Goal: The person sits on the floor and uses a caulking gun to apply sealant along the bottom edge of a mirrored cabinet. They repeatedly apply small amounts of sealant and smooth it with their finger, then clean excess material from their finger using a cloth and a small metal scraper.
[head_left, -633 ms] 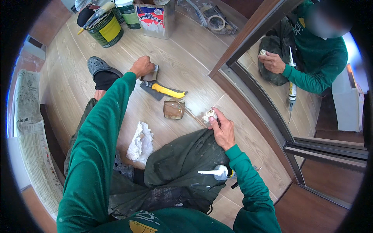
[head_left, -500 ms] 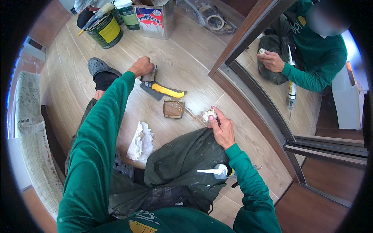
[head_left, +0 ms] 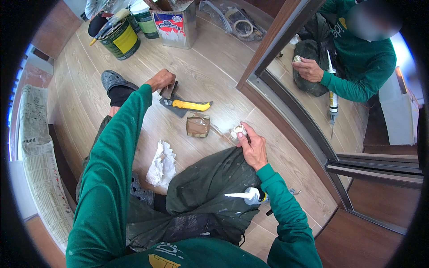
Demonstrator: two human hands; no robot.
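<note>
At the far left of the work spot, my left hand (head_left: 161, 80) is closed on a small flat dark-grey piece (head_left: 169, 90), whose kind I cannot make out. Right beside it a yellow-handled utility knife (head_left: 192, 105) lies on a dark grey sheet (head_left: 178, 110). My right hand (head_left: 254, 149) pinches a crumpled white wad of paper (head_left: 238, 132) between thumb and fingers, above the floor by my knee. Between the hands stands a small box of brown paste (head_left: 198, 125), with a thin stick (head_left: 220, 133) next to it.
Crumpled white paper (head_left: 161, 166) lies near my foot. A white-nozzled sealant cartridge (head_left: 251, 195) is under my right forearm. Paint buckets (head_left: 120, 41) and a metal can (head_left: 175, 27) stand at the back. A mirrored sliding door (head_left: 308, 120) borders the right; newspaper (head_left: 38, 147) lies left.
The flat grey piece has tilted in my left hand, beside the knife. My right hand keeps its pinch on the wad. The whole view has shifted slightly.
</note>
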